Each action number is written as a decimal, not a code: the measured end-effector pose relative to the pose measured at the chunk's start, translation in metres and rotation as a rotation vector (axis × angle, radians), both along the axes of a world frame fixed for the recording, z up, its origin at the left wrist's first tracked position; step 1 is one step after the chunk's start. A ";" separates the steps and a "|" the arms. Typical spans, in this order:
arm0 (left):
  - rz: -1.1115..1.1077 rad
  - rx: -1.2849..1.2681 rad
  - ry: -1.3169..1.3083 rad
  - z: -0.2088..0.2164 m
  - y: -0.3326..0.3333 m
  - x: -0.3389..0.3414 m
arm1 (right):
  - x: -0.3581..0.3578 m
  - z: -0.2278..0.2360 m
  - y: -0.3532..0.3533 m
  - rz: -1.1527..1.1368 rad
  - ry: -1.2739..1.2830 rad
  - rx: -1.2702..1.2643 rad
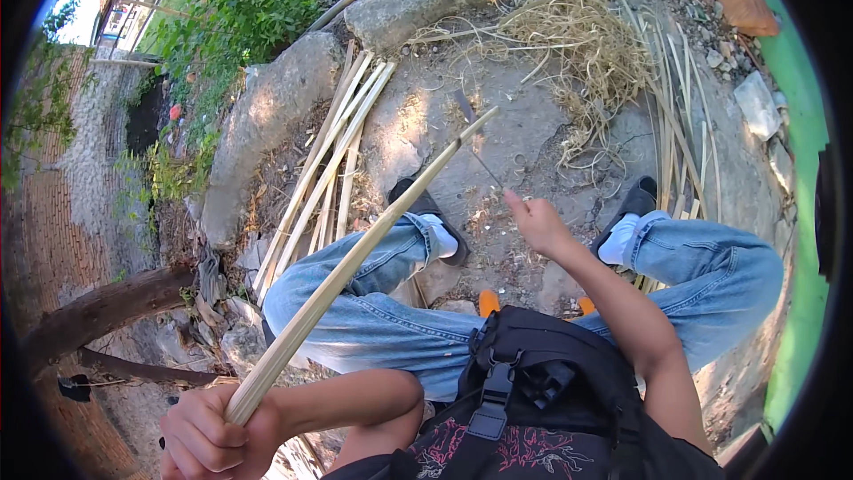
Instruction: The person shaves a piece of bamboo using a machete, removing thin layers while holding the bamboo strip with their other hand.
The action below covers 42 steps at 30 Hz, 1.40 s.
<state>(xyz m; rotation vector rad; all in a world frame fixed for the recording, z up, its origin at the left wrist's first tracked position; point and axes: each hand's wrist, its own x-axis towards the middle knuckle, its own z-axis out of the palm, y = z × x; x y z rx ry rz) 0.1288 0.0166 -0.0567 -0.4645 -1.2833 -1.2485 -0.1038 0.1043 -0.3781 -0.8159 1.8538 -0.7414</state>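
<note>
My left hand, low at the left, is closed around the thick near end of a long pale bamboo strip. The strip slants up and away to the right, across my left leg, with a dark mark near its far tip. In front of me, my right hand grips a thin knife. Its blade crosses the strip close to that tip, partly hidden by the strip. Whether the edge touches the bamboo I cannot tell. The handle is mostly covered by my fingers.
Several long bamboo strips lie on the ground at left, more strips at right. A heap of curled shavings lies ahead. Rough stone blocks border the left side, near a brown log. A black bag rests against my lap.
</note>
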 end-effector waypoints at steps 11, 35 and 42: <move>0.271 0.116 -0.058 0.002 -0.008 0.021 | 0.029 0.031 -0.024 0.085 -0.033 -0.171; -0.216 -0.232 -0.285 -0.028 -0.052 0.049 | -0.088 -0.181 -0.074 0.009 0.086 0.149; -0.253 -0.249 -0.276 -0.029 -0.054 0.042 | -0.095 -0.164 -0.076 0.090 0.097 0.150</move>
